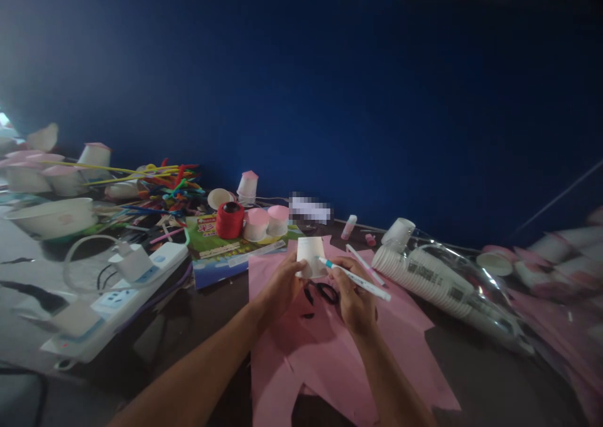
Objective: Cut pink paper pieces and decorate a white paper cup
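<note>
A small white paper cup [311, 255] is held over pink paper [325, 351] by my left hand [285, 282], its fingers wrapped round the cup's left side. My right hand [353, 292] grips a white marker [360, 281] with a blue-green tip end that points at the cup's right side. Black-handled scissors [328, 294] lie on the pink paper, just below the cup and partly between the hands. Another white pen [365, 265] rests on the paper beyond my right hand.
Behind are red yarn [230, 221], pink-topped cups [255, 225] and a glue stick [348, 227]. A sleeve of stacked cups [433, 279] lies right. At left are a power strip [117, 301], pipe cleaners [176, 179] and a white bowl [51, 218]. A blue wall [301, 88] rises behind.
</note>
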`<act>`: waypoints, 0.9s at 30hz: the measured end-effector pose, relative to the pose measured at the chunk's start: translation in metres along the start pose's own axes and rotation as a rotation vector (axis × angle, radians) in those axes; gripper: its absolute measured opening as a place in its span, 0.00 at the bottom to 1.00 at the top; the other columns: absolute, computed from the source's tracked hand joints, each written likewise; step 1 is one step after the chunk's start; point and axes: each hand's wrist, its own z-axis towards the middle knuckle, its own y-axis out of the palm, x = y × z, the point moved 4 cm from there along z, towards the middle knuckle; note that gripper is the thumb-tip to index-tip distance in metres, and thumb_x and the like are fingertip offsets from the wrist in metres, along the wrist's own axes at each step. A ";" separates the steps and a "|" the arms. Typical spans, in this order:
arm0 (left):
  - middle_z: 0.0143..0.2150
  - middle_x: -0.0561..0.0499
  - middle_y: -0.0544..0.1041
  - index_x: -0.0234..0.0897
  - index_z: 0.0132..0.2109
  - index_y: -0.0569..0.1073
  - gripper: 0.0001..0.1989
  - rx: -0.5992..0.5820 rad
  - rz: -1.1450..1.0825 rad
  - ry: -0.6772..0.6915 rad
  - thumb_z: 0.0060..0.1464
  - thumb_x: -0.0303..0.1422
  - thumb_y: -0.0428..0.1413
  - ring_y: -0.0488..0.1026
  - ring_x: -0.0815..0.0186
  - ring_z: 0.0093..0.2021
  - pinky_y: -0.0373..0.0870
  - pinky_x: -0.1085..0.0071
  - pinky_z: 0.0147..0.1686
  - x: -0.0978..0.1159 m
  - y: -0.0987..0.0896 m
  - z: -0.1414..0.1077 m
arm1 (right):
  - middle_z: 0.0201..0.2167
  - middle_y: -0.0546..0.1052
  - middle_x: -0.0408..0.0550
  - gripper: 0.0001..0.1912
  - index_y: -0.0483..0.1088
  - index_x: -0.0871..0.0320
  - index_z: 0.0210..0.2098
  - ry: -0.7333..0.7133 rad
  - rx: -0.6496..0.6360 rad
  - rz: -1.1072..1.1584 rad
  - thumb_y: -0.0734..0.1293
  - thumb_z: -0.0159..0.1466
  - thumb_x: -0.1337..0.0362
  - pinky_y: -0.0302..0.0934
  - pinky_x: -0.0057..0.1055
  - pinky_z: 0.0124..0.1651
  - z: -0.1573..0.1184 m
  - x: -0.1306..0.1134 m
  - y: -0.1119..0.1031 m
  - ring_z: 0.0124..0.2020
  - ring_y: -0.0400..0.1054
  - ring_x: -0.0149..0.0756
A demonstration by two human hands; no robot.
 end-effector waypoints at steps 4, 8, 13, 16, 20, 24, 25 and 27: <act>0.43 0.46 0.78 0.37 0.48 0.76 0.15 -0.018 -0.017 -0.008 0.53 0.33 0.57 0.73 0.60 0.43 0.66 0.68 0.42 -0.001 -0.001 0.001 | 0.29 0.74 0.44 0.10 0.73 0.56 0.37 0.032 0.044 0.008 0.63 0.65 0.58 0.64 0.33 0.36 0.002 0.002 -0.003 0.32 0.68 0.36; 0.42 0.44 0.78 0.36 0.45 0.77 0.14 -0.028 -0.027 -0.029 0.53 0.35 0.57 0.73 0.57 0.44 0.67 0.66 0.42 0.001 0.002 0.000 | 0.29 0.74 0.43 0.10 0.73 0.56 0.36 0.051 0.073 0.013 0.63 0.65 0.58 0.63 0.32 0.35 0.004 0.002 -0.005 0.31 0.68 0.35; 0.38 0.47 0.78 0.39 0.40 0.78 0.09 0.013 -0.007 -0.064 0.52 0.35 0.57 0.73 0.58 0.39 0.67 0.67 0.39 0.004 0.001 -0.001 | 0.25 0.72 0.42 0.10 0.72 0.57 0.34 0.091 0.112 0.047 0.63 0.63 0.58 0.60 0.30 0.30 0.007 0.002 -0.007 0.27 0.65 0.34; 0.37 0.46 0.79 0.38 0.39 0.79 0.09 0.055 -0.023 -0.080 0.50 0.35 0.59 0.73 0.60 0.37 0.68 0.67 0.37 0.004 -0.001 -0.001 | 0.23 0.71 0.41 0.10 0.72 0.57 0.34 0.107 0.113 0.064 0.63 0.63 0.58 0.59 0.30 0.28 0.008 0.004 -0.007 0.25 0.64 0.33; 0.38 0.45 0.79 0.37 0.39 0.79 0.10 0.081 -0.061 -0.097 0.49 0.35 0.59 0.74 0.59 0.39 0.69 0.67 0.40 0.004 -0.003 0.000 | 0.23 0.70 0.41 0.10 0.72 0.57 0.34 0.134 0.100 0.084 0.63 0.63 0.58 0.58 0.29 0.27 0.007 0.007 -0.007 0.24 0.63 0.32; 0.39 0.46 0.79 0.36 0.40 0.78 0.12 0.115 -0.113 -0.102 0.47 0.35 0.61 0.74 0.60 0.40 0.69 0.67 0.41 0.006 -0.004 0.000 | 0.21 0.67 0.39 0.08 0.72 0.57 0.30 0.169 0.098 0.104 0.64 0.60 0.60 0.53 0.28 0.24 0.006 0.011 -0.008 0.21 0.59 0.30; 0.38 0.46 0.79 0.35 0.40 0.78 0.13 0.123 -0.122 -0.104 0.46 0.34 0.61 0.74 0.61 0.39 0.69 0.67 0.41 0.006 -0.005 0.000 | 0.20 0.67 0.39 0.07 0.72 0.57 0.29 0.180 0.095 0.113 0.64 0.59 0.61 0.53 0.27 0.23 0.006 0.013 -0.008 0.21 0.58 0.30; 0.38 0.46 0.79 0.35 0.40 0.78 0.13 0.134 -0.132 -0.108 0.46 0.34 0.61 0.74 0.61 0.39 0.69 0.67 0.41 0.006 -0.006 0.000 | 0.19 0.65 0.38 0.08 0.71 0.57 0.27 0.202 0.085 0.137 0.64 0.59 0.61 0.51 0.27 0.22 0.007 0.016 -0.008 0.20 0.57 0.30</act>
